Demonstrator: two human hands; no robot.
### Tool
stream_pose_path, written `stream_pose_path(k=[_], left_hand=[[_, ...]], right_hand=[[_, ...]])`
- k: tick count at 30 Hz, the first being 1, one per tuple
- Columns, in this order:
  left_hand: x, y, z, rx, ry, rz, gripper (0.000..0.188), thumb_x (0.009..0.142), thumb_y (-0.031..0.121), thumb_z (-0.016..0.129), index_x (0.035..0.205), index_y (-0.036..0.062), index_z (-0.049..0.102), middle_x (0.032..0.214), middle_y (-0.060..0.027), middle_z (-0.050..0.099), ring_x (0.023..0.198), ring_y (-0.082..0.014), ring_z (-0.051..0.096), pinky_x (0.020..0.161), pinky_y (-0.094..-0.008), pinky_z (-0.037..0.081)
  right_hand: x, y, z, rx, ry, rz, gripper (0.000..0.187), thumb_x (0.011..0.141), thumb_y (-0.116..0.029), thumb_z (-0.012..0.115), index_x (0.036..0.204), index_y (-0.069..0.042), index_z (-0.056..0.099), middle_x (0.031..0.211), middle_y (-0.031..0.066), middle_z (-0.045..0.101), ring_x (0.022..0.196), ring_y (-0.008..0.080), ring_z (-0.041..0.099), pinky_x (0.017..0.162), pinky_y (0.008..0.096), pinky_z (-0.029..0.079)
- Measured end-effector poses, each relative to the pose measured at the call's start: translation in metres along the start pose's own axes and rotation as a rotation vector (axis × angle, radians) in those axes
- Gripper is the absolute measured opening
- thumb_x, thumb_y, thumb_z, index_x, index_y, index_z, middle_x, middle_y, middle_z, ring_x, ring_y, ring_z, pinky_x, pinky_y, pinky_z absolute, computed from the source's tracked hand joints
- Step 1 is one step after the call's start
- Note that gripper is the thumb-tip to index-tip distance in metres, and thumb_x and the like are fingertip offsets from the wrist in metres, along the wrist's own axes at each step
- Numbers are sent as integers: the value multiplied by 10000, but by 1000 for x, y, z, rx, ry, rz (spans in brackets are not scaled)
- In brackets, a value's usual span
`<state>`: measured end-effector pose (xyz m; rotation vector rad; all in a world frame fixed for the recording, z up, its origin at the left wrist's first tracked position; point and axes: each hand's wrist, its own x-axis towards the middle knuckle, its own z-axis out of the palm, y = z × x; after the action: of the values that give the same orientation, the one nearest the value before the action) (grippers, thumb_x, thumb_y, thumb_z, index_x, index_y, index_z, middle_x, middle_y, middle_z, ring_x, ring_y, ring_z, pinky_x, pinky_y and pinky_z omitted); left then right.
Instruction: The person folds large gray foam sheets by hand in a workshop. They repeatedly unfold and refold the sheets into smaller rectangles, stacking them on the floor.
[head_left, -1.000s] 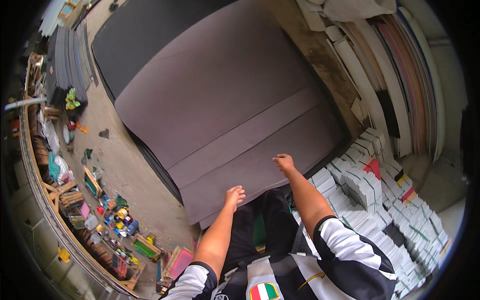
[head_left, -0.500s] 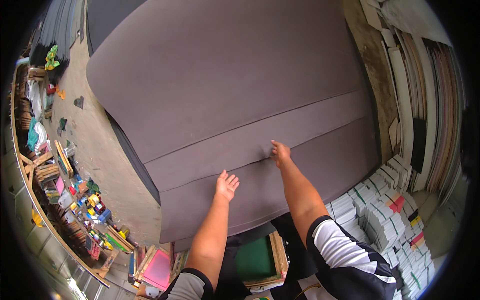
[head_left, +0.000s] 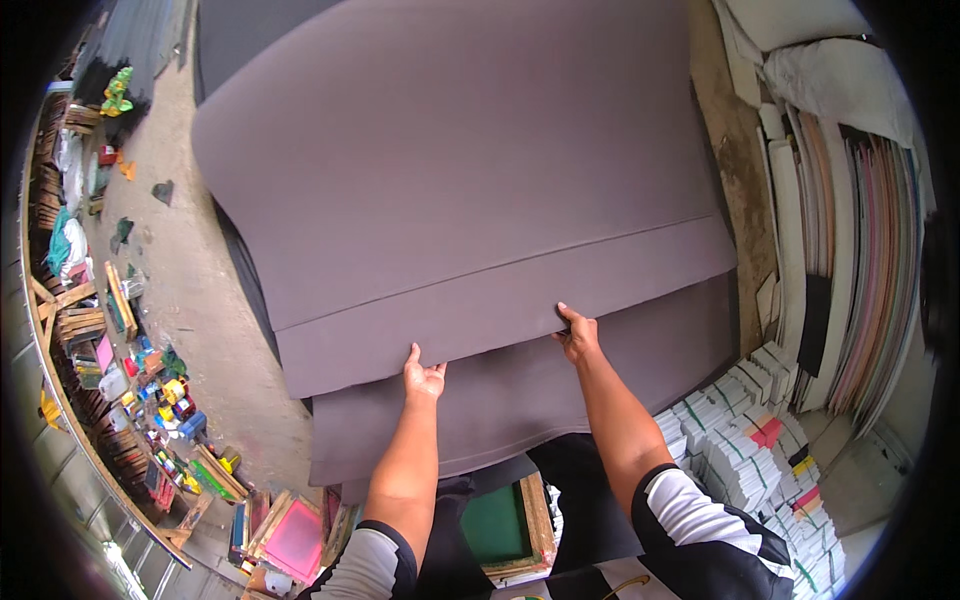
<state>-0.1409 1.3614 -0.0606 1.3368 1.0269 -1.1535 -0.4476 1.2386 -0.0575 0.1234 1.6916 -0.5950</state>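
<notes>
A large dark grey-brown sheet (head_left: 480, 150), smooth and thick like foam or rubber, spreads before me over more sheets of the same colour. The near strip (head_left: 500, 300) of the upper layer is lifted, and a shadowed gap parts it from the lower sheet (head_left: 640, 345). My left hand (head_left: 425, 378) grips this strip's near edge with the thumb on top; its other fingers are partly hidden beneath. Farther right along that edge, my right hand (head_left: 578, 335) pinches it likewise, thumb above and fingers underneath.
Close to my body is a wooden frame with a green panel (head_left: 495, 525). Bundled white stacks (head_left: 735, 430) stand at right, beyond them upright sheets (head_left: 880, 270). Bottles and jars (head_left: 175, 400) and a pink-panelled frame (head_left: 297, 535) lie at left.
Both hands have closed on the sheet's near edge and raised it. The left hand moved slightly left and nearer, the right slightly nearer. The gap under the edge has widened.
</notes>
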Motion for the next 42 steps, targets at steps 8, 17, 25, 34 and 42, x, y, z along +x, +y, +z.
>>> stream_pose_path(k=[8,17,25,34,42], left_hand=[[-175,74,103,-52,-155,86,472,986,275,684,1384,83,518,1408,-88,551,1333,-283,500,1151,-497,413],[-316,151,208,-223,-506,223,385,1008,225,646,1350,82,540,1355,-96,604,1271,-291,572,1060,-485,505],[-414,265,353,-317,-675,328,385,992,178,669,1325,32,543,1325,-115,620,1238,-285,597,1075,-456,502],[-428,407,568,-271,-828,359,372,999,169,651,1324,42,522,1353,-110,589,1243,-303,596,1075,-473,502],[-440,487,696,101,-919,458,704,1045,380,525,1639,254,167,1613,-107,372,1221,-315,614,1007,-478,496]], right_hand=[[-139,-130,55,17,-135,-206,358,847,-116,797,1111,74,648,1113,184,679,974,311,686,774,503,604],[-270,-287,146,-31,-284,-391,498,787,-110,837,1105,119,529,1095,203,648,911,307,695,696,451,608],[-382,-439,295,-88,-364,-576,600,800,-107,825,1207,157,472,1073,207,642,932,285,696,680,397,627],[-424,-605,504,-39,-302,-696,337,844,-124,787,1059,36,583,992,128,672,820,226,702,657,351,613],[-422,-687,610,-17,-688,-616,672,984,-123,627,1584,-78,328,1281,122,646,949,241,709,731,379,609]])
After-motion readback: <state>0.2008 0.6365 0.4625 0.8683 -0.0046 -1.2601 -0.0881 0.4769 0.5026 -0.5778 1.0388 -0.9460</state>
